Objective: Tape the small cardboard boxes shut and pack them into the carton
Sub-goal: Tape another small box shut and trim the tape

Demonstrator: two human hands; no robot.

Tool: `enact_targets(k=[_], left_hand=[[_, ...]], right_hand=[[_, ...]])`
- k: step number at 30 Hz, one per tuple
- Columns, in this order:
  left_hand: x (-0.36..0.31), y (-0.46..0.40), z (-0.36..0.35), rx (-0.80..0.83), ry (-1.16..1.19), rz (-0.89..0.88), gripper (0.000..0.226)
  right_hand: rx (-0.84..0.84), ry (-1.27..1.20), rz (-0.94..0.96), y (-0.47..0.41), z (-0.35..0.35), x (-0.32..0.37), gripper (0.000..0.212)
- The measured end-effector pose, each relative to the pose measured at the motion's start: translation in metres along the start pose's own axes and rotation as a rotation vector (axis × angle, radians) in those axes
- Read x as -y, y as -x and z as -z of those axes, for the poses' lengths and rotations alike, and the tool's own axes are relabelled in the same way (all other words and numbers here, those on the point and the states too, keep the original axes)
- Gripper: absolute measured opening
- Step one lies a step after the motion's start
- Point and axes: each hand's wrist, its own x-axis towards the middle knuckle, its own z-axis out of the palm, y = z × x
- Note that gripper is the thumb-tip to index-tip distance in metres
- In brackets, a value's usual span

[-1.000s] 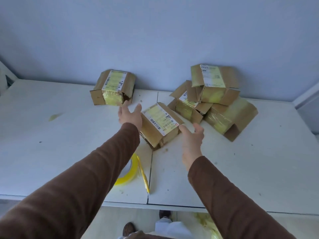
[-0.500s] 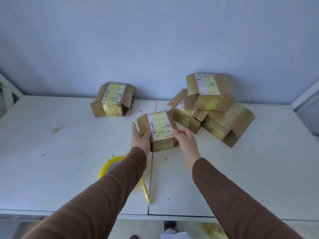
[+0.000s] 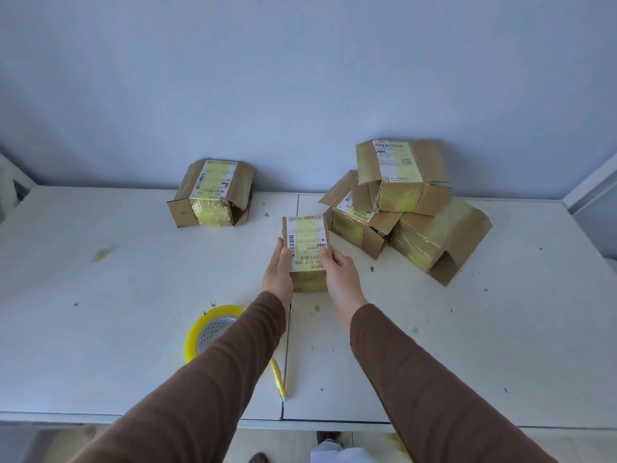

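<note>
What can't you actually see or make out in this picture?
Head view only:
- Carton: not in view.
- Tape roll: near side hidden by the left sleeve.
- Held box: sides covered by the left hand and right hand.
- Label: print too small.

Single head-worn wide-angle view, directed forward and down across a white table [image 3: 100, 329] toward a blue-grey wall [image 3: 267, 78]. Both sleeved forearms are seen entering from the bottom edge; floor and shoes are visible below the near table edge. No second view recorded.
</note>
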Motion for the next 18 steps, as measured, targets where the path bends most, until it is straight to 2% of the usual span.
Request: enact_targets(k=[2, 6, 11, 15, 18], left_hand=[[0.001, 0.000, -0.003, -0.015, 0.019, -0.002, 0.054], [0.000, -0.003, -0.004, -0.050, -0.035, -0.056, 0.046], [-0.006, -0.007, -0.005, -0.117, -0.072, -0.082, 0.038], [-0.011, -0.005, 0.000, -0.019, -0.093, -0.031, 0.025], [-0.029, -0.004, 0.009, 0.049, -0.062, 0.083, 0.017]], right_hand=[[-0.011, -0.025, -0.005, -0.002, -0.003, -0.002, 0.024], [-0.020, -0.067, -0.038, -0.001, -0.009, -0.007, 0.036], [-0.023, -0.059, -0.058, -0.008, -0.004, -0.005, 0.035], [0.041, 0.000, -0.070, -0.010, 0.003, -0.002, 0.034], [0.126, 0.031, -0.071, -0.010, 0.008, 0.009, 0.033]])
